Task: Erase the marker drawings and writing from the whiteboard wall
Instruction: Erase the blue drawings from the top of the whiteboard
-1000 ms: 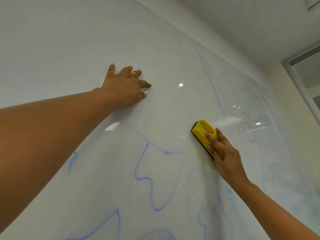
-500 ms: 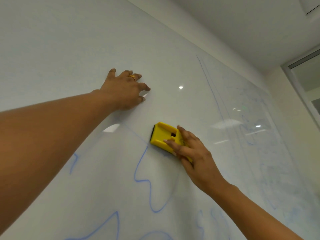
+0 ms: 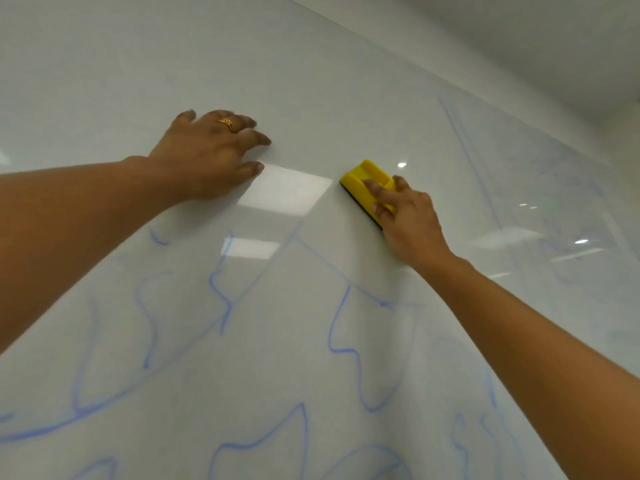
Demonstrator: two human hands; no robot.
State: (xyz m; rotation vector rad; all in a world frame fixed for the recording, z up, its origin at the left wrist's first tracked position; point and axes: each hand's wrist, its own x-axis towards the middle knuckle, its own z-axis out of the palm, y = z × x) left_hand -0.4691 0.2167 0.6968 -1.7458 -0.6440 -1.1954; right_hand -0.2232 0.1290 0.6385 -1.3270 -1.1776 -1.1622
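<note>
Change: half a second ago the eraser (image 3: 367, 176) was down-left on the top corner of the middle squiggle (image 3: 341, 341). Now it's swung back up and right onto bare board, level with the left hand (image 3: 207, 157) and just right of a bright light reflection (image 3: 284, 190).

Result of that pass: the squiggle's top corner is smeared and the stroke running down its right side has thinned to a ghost. The left side and bottom loop are still solid blue.

Grip: right hand (image 3: 410, 220) holds the yellow eraser, fingers curled over its top, dark pad flat against the whiteboard (image 3: 104, 81). Left hand is splayed flat on the board, fingers straight, holding nothing, with a ring (image 3: 227, 124) on one finger. Looks like bracing.

Task read: early. Most of the marker work sits below both hands, untouched, and runs off the bottom of the view. One stroke only fades the ink, so I expect repeat passes.

Surface: glossy white, tilted view, lots of glare. A long thin line (image 3: 464, 140) and faint blue residue (image 3: 554, 202) sit to the right. Ceiling (image 3: 554, 36) is at upper right.
</note>
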